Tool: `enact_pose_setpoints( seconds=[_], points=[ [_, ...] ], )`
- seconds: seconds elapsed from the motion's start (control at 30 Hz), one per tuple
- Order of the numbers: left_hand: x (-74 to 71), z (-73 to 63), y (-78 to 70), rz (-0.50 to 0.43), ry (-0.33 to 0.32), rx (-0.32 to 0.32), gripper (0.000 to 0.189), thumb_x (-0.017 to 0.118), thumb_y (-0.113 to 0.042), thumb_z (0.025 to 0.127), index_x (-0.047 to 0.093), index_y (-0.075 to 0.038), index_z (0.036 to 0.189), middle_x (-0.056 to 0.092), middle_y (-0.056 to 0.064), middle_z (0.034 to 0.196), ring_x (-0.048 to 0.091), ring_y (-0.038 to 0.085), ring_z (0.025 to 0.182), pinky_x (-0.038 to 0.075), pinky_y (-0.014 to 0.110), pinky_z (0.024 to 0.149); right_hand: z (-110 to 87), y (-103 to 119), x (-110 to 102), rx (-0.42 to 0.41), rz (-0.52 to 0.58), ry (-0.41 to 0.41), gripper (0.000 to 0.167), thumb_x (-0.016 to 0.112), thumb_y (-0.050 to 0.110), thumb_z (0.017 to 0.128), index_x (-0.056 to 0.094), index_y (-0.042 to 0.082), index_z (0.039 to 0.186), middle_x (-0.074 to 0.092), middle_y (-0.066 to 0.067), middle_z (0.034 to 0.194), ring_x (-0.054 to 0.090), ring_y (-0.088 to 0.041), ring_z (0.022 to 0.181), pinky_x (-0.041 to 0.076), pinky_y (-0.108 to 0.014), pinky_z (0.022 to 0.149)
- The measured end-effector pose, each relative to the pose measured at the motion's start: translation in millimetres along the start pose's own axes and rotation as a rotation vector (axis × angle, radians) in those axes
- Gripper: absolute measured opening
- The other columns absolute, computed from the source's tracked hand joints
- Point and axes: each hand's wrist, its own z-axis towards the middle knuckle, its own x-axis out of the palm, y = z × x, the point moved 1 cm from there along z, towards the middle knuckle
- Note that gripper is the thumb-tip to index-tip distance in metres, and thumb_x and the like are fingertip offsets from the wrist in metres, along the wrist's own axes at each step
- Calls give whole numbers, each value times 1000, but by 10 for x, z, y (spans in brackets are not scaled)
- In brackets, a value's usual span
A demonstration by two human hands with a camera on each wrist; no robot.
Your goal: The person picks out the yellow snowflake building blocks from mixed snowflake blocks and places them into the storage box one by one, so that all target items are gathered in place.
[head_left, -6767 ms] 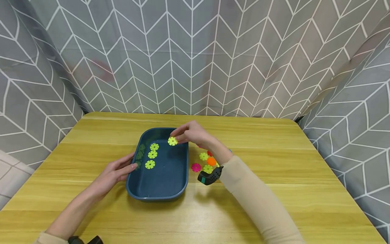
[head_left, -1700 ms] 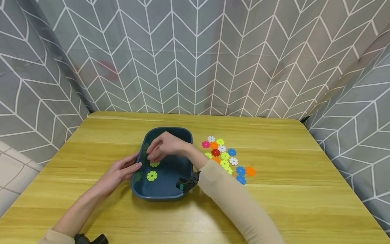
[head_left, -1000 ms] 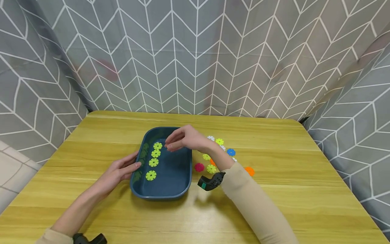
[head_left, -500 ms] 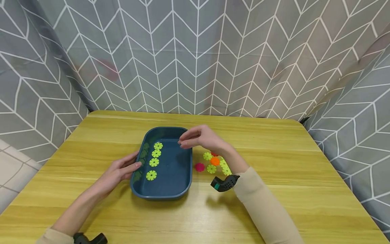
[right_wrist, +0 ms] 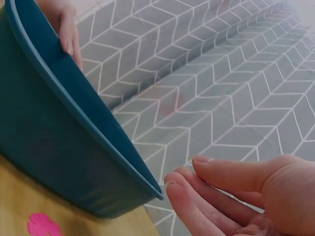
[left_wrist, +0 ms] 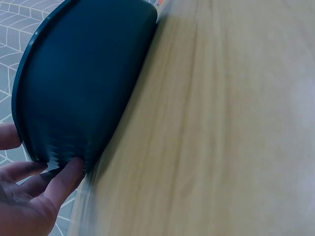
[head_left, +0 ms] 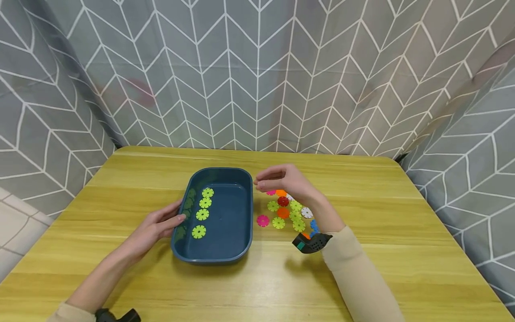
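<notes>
A dark blue plastic bin (head_left: 229,237) stands on the table in the head view. Inside, several yellow-green notched discs (head_left: 202,214) form a line along its left side. My left hand (head_left: 161,224) holds the bin's left wall, thumb over the rim and fingers against the outside, as the left wrist view (left_wrist: 42,196) also shows. Just past the bin's right rim, above the table, hovers my right hand (head_left: 283,181). Its fingers are loosely bent with nothing between them. In the right wrist view its fingertips (right_wrist: 179,194) are close to the bin's corner.
Right of the bin lies a loose group of discs in yellow-green, orange (head_left: 283,213), red, magenta (head_left: 263,221), white (head_left: 306,212) and blue, partly hidden by my right hand and wrist camera. The wooden table (head_left: 257,286) backs onto a grey patterned curtain (head_left: 257,89).
The bin held three discs plus one in my right hand; now the line has one more. My right hand has withdrawn from the bin rightward. My left hand stays on the wall.
</notes>
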Motion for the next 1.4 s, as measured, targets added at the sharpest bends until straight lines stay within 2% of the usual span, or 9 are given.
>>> enact_pose_setpoints(
  seconds=[0.17, 0.27, 0.5, 0.67, 0.9, 1.2, 1.4],
  points=[
    [-1, -10, 1, 5, -3, 3, 70, 52, -30, 104, 20, -1, 158, 26, 27, 160, 62, 12, 119, 55, 25, 92, -22, -43, -75, -8, 22, -19, 35, 72, 8, 91, 66, -7, 122, 71, -23, 113, 67, -44, 105, 46, -63, 98],
    [-2, -11, 3, 6, -5, 3, 70, 52, -30, 104, 20, 0, 158, 26, 28, 160, 62, 12, 119, 55, 24, 91, -36, -81, -122, 3, 35, -29, 34, 72, 7, 91, 66, -7, 121, 70, -26, 115, 65, -48, 106, 47, -62, 98],
    [0, -9, 2, -1, 0, 1, 70, 52, -30, 104, 19, 0, 158, 25, 28, 160, 62, 9, 117, 55, 23, 90, -96, -163, -267, 46, -14, -80, 38, 71, 9, 92, 63, -7, 126, 69, -24, 120, 64, -45, 111, 50, -48, 101],
    [1, -4, -1, 1, 2, 0, 70, 52, -30, 104, 19, -1, 158, 25, 27, 161, 62, 10, 118, 54, 22, 90, -134, -232, -367, 63, -23, -112, 40, 69, 9, 94, 60, -10, 128, 68, -23, 121, 63, -44, 114, 49, -50, 103],
    [6, 5, -7, 3, 3, -1, 70, 52, -31, 104, 20, -1, 158, 24, 27, 161, 61, 12, 119, 54, 23, 91, -179, -332, -512, 90, -92, -178, 40, 70, 11, 94, 62, -8, 128, 67, -23, 124, 67, -32, 110, 52, -42, 101],
    [6, 5, -8, -1, 4, 7, 70, 52, -30, 104, 19, 0, 158, 24, 27, 161, 61, 8, 118, 54, 22, 90, -197, -433, -643, 119, -152, -283, 35, 68, 9, 95, 65, -5, 126, 67, -24, 125, 67, -29, 111, 53, -38, 98],
    [2, -4, -7, 2, 4, 2, 70, 52, -30, 104, 19, 0, 158, 24, 27, 161, 61, 6, 117, 54, 21, 90, -183, -515, -669, 185, -111, -354, 34, 67, 5, 95, 64, -6, 127, 65, -24, 128, 67, -27, 112, 56, -31, 93]
  ],
)
